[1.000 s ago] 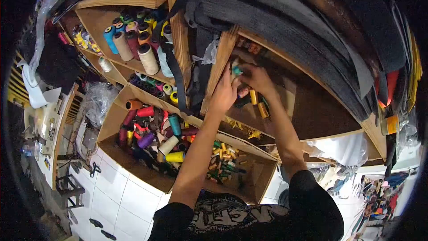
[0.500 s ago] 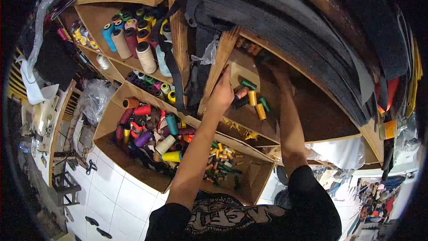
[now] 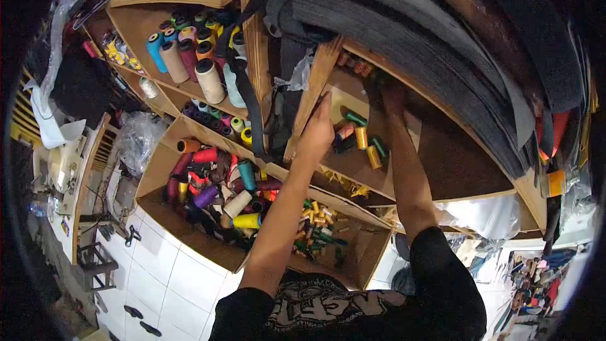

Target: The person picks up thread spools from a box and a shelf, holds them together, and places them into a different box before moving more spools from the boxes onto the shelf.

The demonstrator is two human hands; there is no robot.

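Thread spools [image 3: 362, 138] lie between left hand [image 3: 317, 131], at wooden divider [image 3: 320, 76], and shadowed right hand [image 3: 392, 96]; I cannot tell either grip.

Your right hand [image 3: 392, 96] has parted from your left hand [image 3: 317, 131] and reached deeper into the brown wooden shelf compartment [image 3: 451, 161], though shadow blurs its grip. A dark green cylindrical thread spool [image 3: 356, 118] now shows, lying between your arms.

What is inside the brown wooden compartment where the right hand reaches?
Small green, golden and pink thread spools lie inside; what look like reddish-brown spools sit farther back. The right hand and shadow hide whatever lies beyond.
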